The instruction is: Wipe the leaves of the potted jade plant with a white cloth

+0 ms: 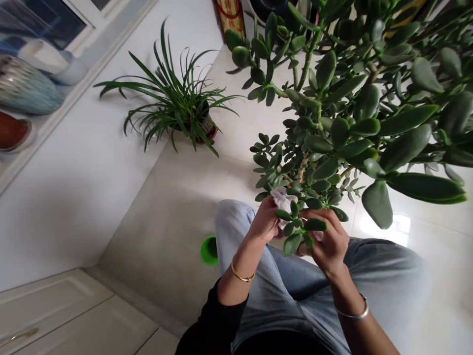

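A large jade plant (pixel 328 143) with thick oval leaves fills the upper right and leans over my lap. My left hand (pixel 266 220) is closed around a crumpled white tissue or cloth (pixel 284 201), at the plant's lower branches. Close by on the right, my right hand (pixel 330 240) has its fingers bent behind a small leafy sprig (pixel 295 227). A bit of pale material shows between those fingers. Leaves hide the fingertips of both hands, so I cannot tell exactly what the right one grips.
On the floor by my left knee stands a green container (pixel 209 250). A long-leaved potted plant (pixel 188 106) sits against the white wall. A glazed blue vase (pixel 29 86) and a brown pot (pixel 13 132) rest on the sill at left. White cabinet doors (pixel 55 315) are at lower left.
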The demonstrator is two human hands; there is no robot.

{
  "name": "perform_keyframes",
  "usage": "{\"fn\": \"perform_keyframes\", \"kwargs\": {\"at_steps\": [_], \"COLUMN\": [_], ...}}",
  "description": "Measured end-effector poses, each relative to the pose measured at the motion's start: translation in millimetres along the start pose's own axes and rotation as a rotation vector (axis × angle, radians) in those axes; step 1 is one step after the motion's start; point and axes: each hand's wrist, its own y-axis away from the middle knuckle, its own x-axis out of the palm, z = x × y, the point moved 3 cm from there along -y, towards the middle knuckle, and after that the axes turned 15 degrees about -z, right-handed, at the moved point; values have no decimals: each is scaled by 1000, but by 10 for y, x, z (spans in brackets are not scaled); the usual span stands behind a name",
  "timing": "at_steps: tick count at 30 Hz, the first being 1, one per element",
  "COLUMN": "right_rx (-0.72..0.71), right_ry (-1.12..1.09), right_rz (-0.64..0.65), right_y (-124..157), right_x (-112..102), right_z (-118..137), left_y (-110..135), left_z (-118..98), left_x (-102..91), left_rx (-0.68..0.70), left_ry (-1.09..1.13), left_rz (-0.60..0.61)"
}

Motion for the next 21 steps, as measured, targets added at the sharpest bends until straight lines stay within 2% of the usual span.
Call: {"fn": "perform_keyframes", "kwargs": {"at_steps": [8,15,21], "right_rx": [0,-2,3], "right_ry": [-29,-5,-2], "right_rz": [-32,-30,-28], "right_y": [-17,-12,-18], "right_x": [-7,12,13], "right_z": [15,30,27], "left_y": [15,-8,-55], "left_z": [20,17,4], "left_x": [-45,-77,-58], "left_rx": [48,67,160], "left_ry": [-64,-137,-168], "left_rz": [66,48,73]}}
